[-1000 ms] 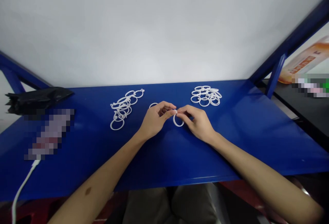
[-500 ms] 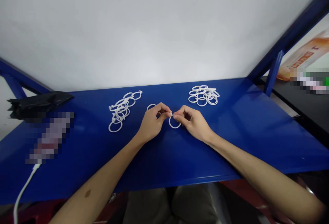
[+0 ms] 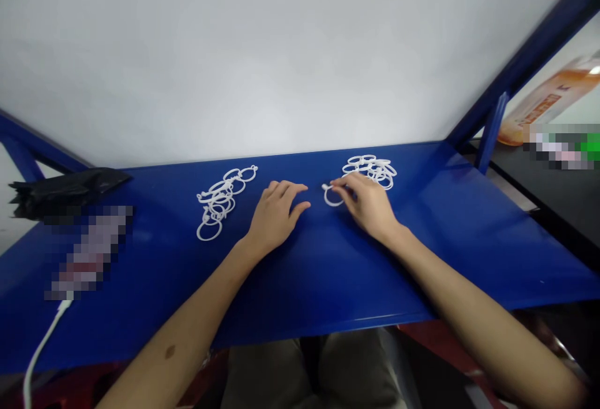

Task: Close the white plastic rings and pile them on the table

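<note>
Clearly, the right hand (image 3: 368,202) was the one with something in its grip: thumb and forefinger were pinched narrowly on a white ring (image 3: 334,205), close to the small knob (image 3: 325,187) at its upper left. The ring's loop hung out toward the left of the fingertips, its right side hidden behind the thumb. Whether the ring also touched the blue table (image 3: 300,290) below could not be told.

The left hand (image 3: 274,216) was partly open, palm turned down and inward, its thumb and forefinger reaching toward the ring with a moderate gap between them. That gap was bare, and the fingertips stood apart from the ring; what lay under the palm could not be seen.

Just beyond the right hand sat a pile of white rings (image 3: 369,158), its near edge partly covered by the knuckles. Left of the left hand, well apart from that pile, a cluster of knobbed white rings (image 3: 209,239) stretched in an overlapping, slanting line. Farther left lay a black plastic bag (image 3: 70,190).
</note>
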The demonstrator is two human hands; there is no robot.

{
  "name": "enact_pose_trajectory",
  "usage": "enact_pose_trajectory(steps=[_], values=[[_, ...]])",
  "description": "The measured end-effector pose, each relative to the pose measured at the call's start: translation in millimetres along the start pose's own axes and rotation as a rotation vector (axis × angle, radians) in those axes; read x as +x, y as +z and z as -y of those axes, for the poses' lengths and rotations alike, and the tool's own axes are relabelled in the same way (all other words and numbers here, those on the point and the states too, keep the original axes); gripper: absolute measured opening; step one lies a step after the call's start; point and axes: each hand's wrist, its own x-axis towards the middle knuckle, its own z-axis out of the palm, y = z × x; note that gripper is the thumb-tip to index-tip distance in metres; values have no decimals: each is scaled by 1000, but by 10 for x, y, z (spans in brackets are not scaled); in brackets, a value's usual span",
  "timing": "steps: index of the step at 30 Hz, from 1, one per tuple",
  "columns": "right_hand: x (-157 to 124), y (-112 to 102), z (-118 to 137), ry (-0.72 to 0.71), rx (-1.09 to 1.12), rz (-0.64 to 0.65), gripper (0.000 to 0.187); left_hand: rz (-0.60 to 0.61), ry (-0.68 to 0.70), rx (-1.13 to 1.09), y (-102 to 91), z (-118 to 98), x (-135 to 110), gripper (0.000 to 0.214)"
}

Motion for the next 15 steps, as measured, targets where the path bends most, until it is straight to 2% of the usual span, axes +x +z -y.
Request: enact_pose_trajectory(steps=[4, 9, 15], values=[[98, -191, -378, 203, -207, -173, 20, 80, -35, 217, 3, 163, -18, 38], [109, -339, -666, 345, -321, -148, 21, 155, -47, 276, -7, 224, -48, 34], [101, -329, -705, 351, -308, -146, 21, 98, -48, 272, -20, 233, -37, 33]])
